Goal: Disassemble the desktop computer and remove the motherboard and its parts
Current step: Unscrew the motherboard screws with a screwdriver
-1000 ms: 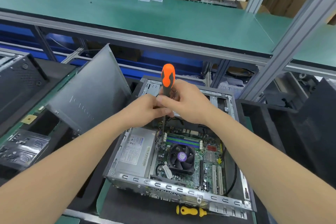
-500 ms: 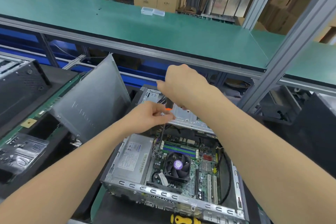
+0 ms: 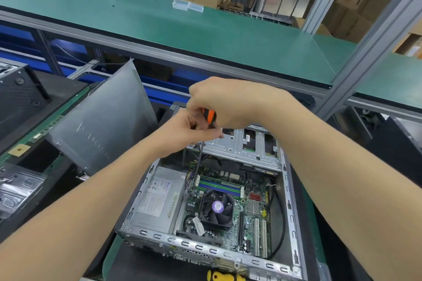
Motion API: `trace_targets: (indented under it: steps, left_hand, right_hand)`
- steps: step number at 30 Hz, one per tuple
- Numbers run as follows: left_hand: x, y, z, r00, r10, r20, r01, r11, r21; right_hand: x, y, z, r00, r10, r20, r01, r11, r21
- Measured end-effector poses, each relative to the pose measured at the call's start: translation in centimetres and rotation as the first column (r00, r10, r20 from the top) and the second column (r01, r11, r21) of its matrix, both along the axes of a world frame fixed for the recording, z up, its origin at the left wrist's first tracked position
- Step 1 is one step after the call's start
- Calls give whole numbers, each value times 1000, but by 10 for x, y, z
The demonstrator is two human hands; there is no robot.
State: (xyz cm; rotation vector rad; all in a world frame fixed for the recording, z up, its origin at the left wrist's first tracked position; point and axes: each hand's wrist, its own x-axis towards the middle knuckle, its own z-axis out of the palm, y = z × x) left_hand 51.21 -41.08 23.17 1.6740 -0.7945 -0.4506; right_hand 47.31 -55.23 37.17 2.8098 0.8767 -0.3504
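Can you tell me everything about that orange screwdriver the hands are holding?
The screwdriver has an orange and black plastic-looking handle, mostly hidden by the right hand gripping its top. The left hand pinches it just below the handle. Its thin dark shaft stands nearly upright, tip down at the far left corner of the motherboard.

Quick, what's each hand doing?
Left hand: pinches the screwdriver low down.
Right hand: grips the screwdriver's handle.
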Motion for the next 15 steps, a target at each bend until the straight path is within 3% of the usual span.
trace_targets:
  steps: [3,6,8,10,12,15]
  left_hand:
    - [-1,3,1,999,-40,25,40,999,22]
    - [-3,-1,2,998,-12,69,11,1000,20]
    - [-5,-3,0,995,17,100,-22,999,48]
    - [-7,-5,-3,995,42,91,-46,998,37]
    - [-11,-5,-6,996,61,62,-60,998,-20]
    - [-13,-4,-9,991,128,43,-126,991,-45]
  right_hand:
    - [-2,4,-5,999,28,18,-29,999,46]
    - [-5,1,1,997,-38,-62,44,995,93]
    - [-7,2,3,996,-79,-33,84,985,154]
    - [-8,6,-3,965,-208,158,172,962,213]
    - [-10,17,-11,842,-440,311,380,894,236]
    - [-6,26,-28,773,-602,199,523,783,338]
